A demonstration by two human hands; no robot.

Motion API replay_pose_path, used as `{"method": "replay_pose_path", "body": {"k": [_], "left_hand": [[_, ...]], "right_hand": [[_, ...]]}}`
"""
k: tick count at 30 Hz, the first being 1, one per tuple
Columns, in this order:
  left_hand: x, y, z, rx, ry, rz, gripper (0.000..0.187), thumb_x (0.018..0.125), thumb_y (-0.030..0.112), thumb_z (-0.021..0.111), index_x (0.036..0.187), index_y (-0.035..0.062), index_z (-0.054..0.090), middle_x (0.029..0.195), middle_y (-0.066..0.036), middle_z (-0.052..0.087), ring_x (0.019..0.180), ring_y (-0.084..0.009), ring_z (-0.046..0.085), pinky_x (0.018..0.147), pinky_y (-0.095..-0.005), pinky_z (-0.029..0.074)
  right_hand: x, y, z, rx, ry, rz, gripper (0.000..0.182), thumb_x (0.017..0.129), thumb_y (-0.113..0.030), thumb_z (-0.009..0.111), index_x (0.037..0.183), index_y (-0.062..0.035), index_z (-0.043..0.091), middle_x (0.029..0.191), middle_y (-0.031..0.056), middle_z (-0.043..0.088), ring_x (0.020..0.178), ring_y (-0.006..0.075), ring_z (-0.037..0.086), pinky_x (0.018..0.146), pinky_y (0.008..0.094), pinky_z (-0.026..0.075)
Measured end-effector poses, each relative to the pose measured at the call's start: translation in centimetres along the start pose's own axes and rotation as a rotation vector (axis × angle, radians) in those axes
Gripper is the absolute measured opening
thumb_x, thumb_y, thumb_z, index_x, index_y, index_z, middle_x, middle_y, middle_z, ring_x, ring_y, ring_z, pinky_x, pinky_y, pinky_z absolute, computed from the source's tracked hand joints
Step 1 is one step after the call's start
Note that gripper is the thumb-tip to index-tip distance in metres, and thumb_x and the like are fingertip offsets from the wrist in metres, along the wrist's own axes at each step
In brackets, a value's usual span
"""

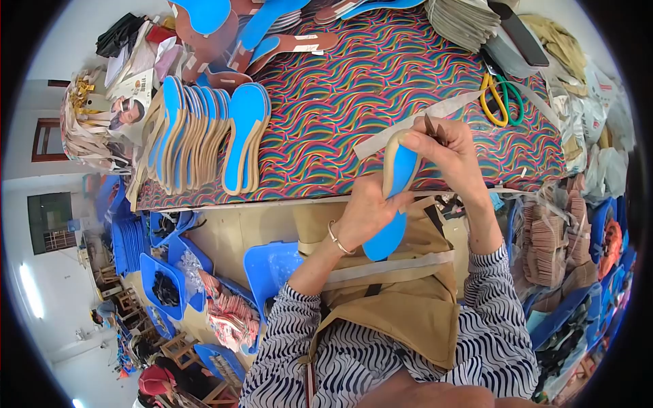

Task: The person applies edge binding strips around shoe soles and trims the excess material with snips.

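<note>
A blue insole [386, 239] with a beige edge strip is held up over the lap, just in front of the table edge. My left hand [366, 212] is closed around its middle. My right hand [449, 158] pinches the upper end, thumb on the beige edge. Dark pointed blades, like small thread snips [436, 129], stick out from my right fingers; their handle is hidden. Behind the hands, a pale strip [435, 112] lies across the patterned tabletop [320, 115]. To the left stand rows of blue insoles with beige edges [246, 129].
Scissors with yellow and green handles [502, 98] lie at the right. A stack of grey pieces [464, 24] and a dark phone-like slab [520, 34] are behind them. More blue and brown insoles [292, 45] lie at the back. Blue bins [272, 268] stand below the table; several people are farther off.
</note>
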State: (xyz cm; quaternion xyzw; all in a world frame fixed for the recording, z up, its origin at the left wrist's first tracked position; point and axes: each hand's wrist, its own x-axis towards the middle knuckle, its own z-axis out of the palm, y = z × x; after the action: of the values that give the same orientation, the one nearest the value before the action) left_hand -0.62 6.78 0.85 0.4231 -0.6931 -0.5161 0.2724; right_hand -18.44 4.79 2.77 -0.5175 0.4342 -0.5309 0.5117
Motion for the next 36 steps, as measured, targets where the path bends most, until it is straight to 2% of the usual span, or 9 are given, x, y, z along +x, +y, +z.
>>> {"method": "replay_pose_path", "body": {"k": [5,9,12,14,18,23,26,29,36], "left_hand": [[0.2,-0.2,-0.3,-0.035,-0.016,-0.020,0.016,0.079,0.010,0.071,0.085,-0.0025,0.062,0.070,-0.016,0.064,0.062,-0.0287,0.065,0.056,-0.0372,0.049],[0.4,0.0,0.3,0.118,0.040,0.065,0.017,0.079,0.008,0.071,0.089,-0.0028,0.062,0.072,-0.016,0.064,0.063,-0.0307,0.065,0.058,-0.0378,0.051],[0.4,-0.6,0.3,0.126,0.061,0.059,0.019,0.079,0.008,0.072,0.090,-0.0027,0.062,0.072,-0.016,0.064,0.065,-0.0303,0.066,0.058,-0.0371,0.051],[0.4,-0.8,0.2,0.135,0.051,0.082,0.020,0.078,0.008,0.073,0.091,-0.0027,0.062,0.071,-0.016,0.064,0.065,-0.0295,0.066,0.058,-0.0366,0.051],[0.9,0.7,0.5,-0.312,-0.156,0.033,0.026,0.075,0.014,0.079,0.088,-0.0017,0.063,0.071,-0.012,0.066,0.064,-0.0239,0.067,0.056,-0.0329,0.052],[1.6,-2.3,1.5,-0.929,-0.696,0.104,0.045,0.077,0.036,0.080,0.094,-0.0006,0.062,0.073,-0.012,0.067,0.061,-0.0199,0.064,0.056,-0.0284,0.052],[0.8,-0.2,1.0,-1.202,-0.515,-0.032,0.074,0.093,0.062,0.047,0.124,-0.0048,0.052,0.075,-0.016,0.065,0.060,-0.0225,0.064,0.055,-0.0290,0.052],[0.2,2.3,1.0,-1.170,-0.096,-0.353,0.062,0.099,0.052,0.041,0.120,-0.0049,0.053,0.072,-0.017,0.064,0.059,-0.0260,0.065,0.055,-0.0319,0.054],[0.2,-0.1,0.1,-0.645,0.046,-0.109,0.044,0.102,0.039,0.043,0.099,-0.0010,0.063,0.078,-0.012,0.067,0.065,-0.0202,0.068,0.057,-0.0306,0.057]], "right_hand": [[-0.3,-0.8,-0.1,0.133,-0.030,0.079,0.017,0.086,-0.014,0.072,0.085,0.0005,0.064,0.066,-0.0080,0.045,0.058,-0.0003,0.032,0.048,0.0212,0.023],[-0.6,-1.0,0.5,-0.286,0.041,-0.065,0.014,0.083,-0.014,0.073,0.080,-0.0005,0.069,0.064,-0.0040,0.046,0.059,0.0030,0.037,0.050,0.0231,0.028],[-0.3,1.0,0.1,-0.105,0.072,-0.145,0.014,0.087,-0.015,0.070,0.086,-0.0010,0.070,0.065,-0.0055,0.048,0.056,0.0027,0.034,0.048,0.0226,0.025],[-0.6,1.8,-0.6,0.338,0.030,0.135,0.023,0.093,-0.022,0.063,0.095,0.0002,0.069,0.066,-0.0063,0.050,0.055,0.0008,0.035,0.047,0.0202,0.024],[0.4,2.5,0.8,0.513,0.048,0.144,0.044,0.099,-0.041,0.051,0.098,0.0010,0.064,0.077,0.0003,0.059,0.060,0.0062,0.047,0.054,0.0215,0.042],[1.0,5.9,1.4,0.927,-0.133,0.152,0.037,0.094,-0.042,0.060,0.096,-0.0052,0.061,0.075,-0.0009,0.053,0.060,0.0065,0.047,0.052,0.0202,0.042],[1.1,4.9,0.8,0.782,0.024,0.063,0.022,0.090,-0.028,0.069,0.086,-0.0091,0.058,0.068,-0.0047,0.049,0.055,0.0008,0.041,0.044,0.0171,0.028],[0.7,2.9,0.4,0.498,0.078,0.032,0.018,0.092,-0.022,0.067,0.084,-0.0072,0.061,0.067,-0.0066,0.053,0.052,-0.0010,0.039,0.044,0.0180,0.027],[0.0,2.7,1.1,0.253,0.111,0.073,0.016,0.092,-0.018,0.066,0.091,-0.0025,0.064,0.071,-0.0057,0.057,0.060,0.0000,0.045,0.050,0.0190,0.033]]}}
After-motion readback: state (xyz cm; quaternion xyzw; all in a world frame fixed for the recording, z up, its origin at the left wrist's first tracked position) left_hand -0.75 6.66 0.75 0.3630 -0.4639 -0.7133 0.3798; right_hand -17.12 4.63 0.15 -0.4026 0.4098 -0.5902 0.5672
